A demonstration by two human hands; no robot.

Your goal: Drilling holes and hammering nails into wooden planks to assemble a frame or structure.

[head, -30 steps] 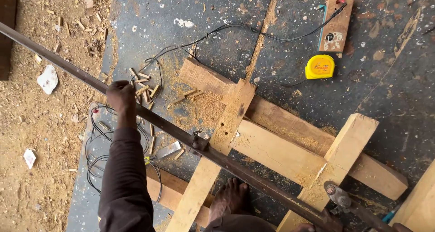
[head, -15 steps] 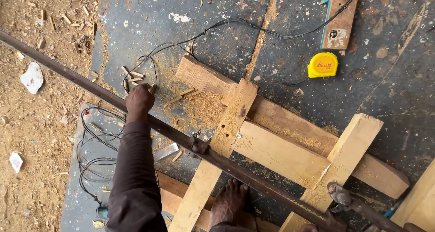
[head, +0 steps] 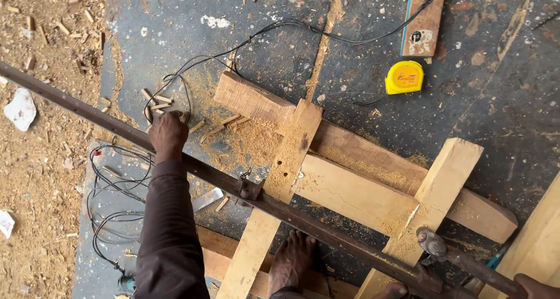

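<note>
L hand (head: pixel 168 133): fingers curled down over the bar (head: pixel 233 185), gripping it, sleeve running back toward cam. Bar = long rusty steel clamp bar, runs diag. from upper left to lower right, lying across the wood frame (head: pixel 356 182) on the dark floor. R hand (head: pixel 534 286): only a sliver at lower-right edge, near the clamp screw (head: pixel 434 243); grip state can't tell. Bare foot (head: pixel 291 261) on plank just below bar. Black cable (head: pixel 111 217) loops beside L arm. Yellow tape measure (head: pixel 404 77) well apart, upper right. Sawdust around joint.
</note>
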